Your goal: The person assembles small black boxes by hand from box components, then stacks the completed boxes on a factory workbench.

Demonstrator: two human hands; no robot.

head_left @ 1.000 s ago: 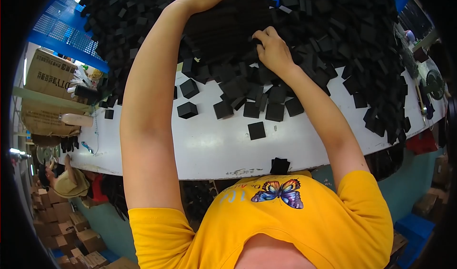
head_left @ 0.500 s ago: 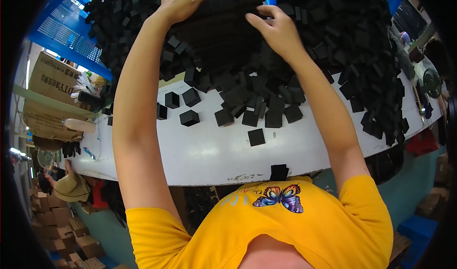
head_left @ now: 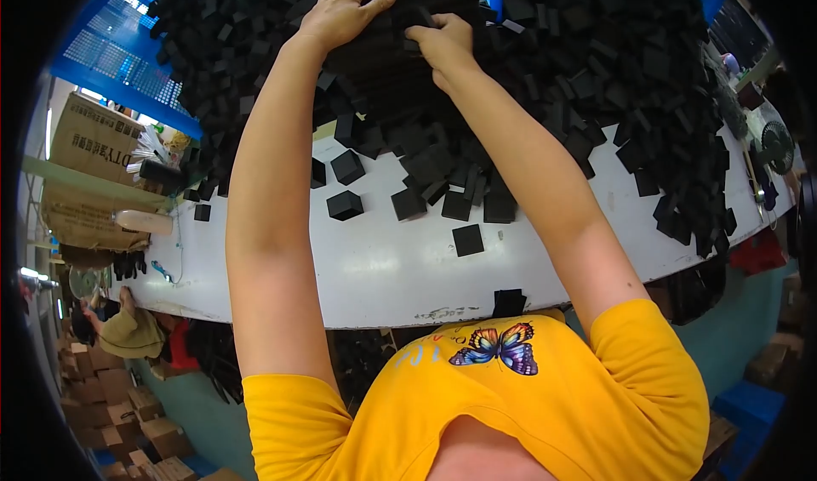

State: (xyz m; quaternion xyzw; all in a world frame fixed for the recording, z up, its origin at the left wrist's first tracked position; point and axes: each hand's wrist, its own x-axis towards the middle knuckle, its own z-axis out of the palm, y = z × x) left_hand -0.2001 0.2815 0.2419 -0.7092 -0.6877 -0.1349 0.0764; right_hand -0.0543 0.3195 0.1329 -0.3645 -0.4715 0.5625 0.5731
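My left hand (head_left: 347, 11) lies with its fingers stretched out on the left edge of a dark stack of black foam pieces (head_left: 374, 73) at the top of the view. To the right of it my right hand (head_left: 446, 42) is closed, thumb and fingers pinching a thin black foam block (head_left: 415, 18); dark foam behind makes its outline hard to see. Loose black foam blocks (head_left: 425, 162) are heaped just below the stack. Closer to me, single blocks such as a black cube (head_left: 345, 205) and a flat-lying block (head_left: 468, 240) rest on the white table (head_left: 383, 268).
Large heaps of black blocks (head_left: 247, 64) rise on the left and another pile (head_left: 630, 81) on the right. A blue perforated crate (head_left: 119, 64) stands at the far left. Cardboard boxes (head_left: 166, 438) and another person (head_left: 132, 332) are at the lower left.
My right hand has moved left, in over the stack, and closed on a block. My left hand has shifted slightly right and down, still spread.
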